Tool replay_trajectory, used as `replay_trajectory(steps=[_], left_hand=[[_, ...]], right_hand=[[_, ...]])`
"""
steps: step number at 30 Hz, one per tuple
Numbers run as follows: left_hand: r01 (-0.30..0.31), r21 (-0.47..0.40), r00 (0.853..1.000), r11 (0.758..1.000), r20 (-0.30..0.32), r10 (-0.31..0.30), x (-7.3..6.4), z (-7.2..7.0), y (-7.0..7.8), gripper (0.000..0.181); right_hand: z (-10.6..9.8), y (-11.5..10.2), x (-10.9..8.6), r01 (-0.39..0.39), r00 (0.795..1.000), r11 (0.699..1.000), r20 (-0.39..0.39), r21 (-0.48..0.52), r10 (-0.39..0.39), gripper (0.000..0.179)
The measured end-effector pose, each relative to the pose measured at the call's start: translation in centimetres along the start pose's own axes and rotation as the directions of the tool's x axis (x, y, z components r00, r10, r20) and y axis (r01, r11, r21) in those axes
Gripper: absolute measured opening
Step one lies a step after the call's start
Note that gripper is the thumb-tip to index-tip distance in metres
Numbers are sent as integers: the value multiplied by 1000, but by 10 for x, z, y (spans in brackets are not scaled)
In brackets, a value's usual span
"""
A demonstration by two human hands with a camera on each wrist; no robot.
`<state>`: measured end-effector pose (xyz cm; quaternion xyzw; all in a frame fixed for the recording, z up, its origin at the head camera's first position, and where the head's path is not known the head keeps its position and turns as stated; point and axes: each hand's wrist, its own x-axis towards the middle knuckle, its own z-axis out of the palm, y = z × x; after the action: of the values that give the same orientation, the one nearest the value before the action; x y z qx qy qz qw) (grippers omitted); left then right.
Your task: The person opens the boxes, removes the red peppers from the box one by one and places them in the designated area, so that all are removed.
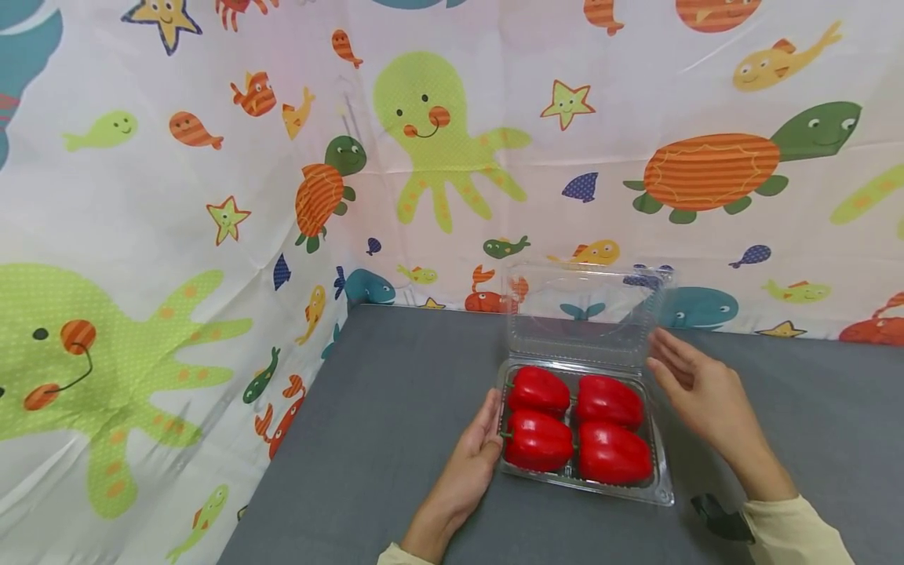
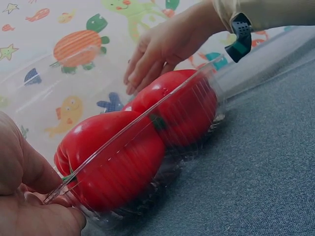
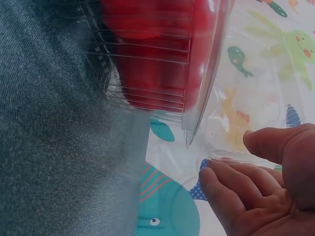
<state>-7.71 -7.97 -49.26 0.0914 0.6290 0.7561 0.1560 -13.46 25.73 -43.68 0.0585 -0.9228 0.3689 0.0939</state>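
Observation:
A clear plastic clamshell container point(image 1: 657, 479) lies on the grey surface, its transparent lid point(image 1: 579, 333) raised at the far side. Several red bell peppers point(image 1: 613, 453) fill the tray in two rows. My left hand point(image 1: 466, 451) holds the tray's left rim; in the left wrist view, the thumb and fingers point(image 2: 42, 216) pinch that edge beside a pepper point(image 2: 113, 157). At the lid's right edge is my right hand point(image 1: 709, 392), fingers extended and thumb apart. The right wrist view shows this hand point(image 3: 261, 187) by the lid; whether it touches the plastic I cannot tell.
A grey cloth-covered surface point(image 1: 367, 416) spreads under the container. Behind and to the left hangs a white sheet point(image 1: 452, 259) printed with sea animals, close behind the raised lid. A dark band point(image 1: 722, 518) sits at the right wrist.

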Motion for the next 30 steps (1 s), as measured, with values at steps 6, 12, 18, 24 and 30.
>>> replay_trajectory(steps=[6,12,18,24,30], left_hand=[[4,-4,1000,1000,-2,-4,0,0,-1,69],[0,-15,1000,1000,0,0,1,1,0,70],[-2,-8,1000,1000,-12,2,0,1,0,69],[-1,-8,1000,1000,-9,1,0,1,2,70],[2,-13,1000,1000,-10,-2,-1,1,3,70]], right_hand=[[1,2,1,-1,999,1000,42,17,0,74],[1,5,3,-2,997,1000,74,24,0,79],[3,8,6,-5,994,1000,110,19,3,82],[4,8,8,-24,993,999,119,23,21,84],[5,8,11,-26,991,1000,132,14,24,84]])
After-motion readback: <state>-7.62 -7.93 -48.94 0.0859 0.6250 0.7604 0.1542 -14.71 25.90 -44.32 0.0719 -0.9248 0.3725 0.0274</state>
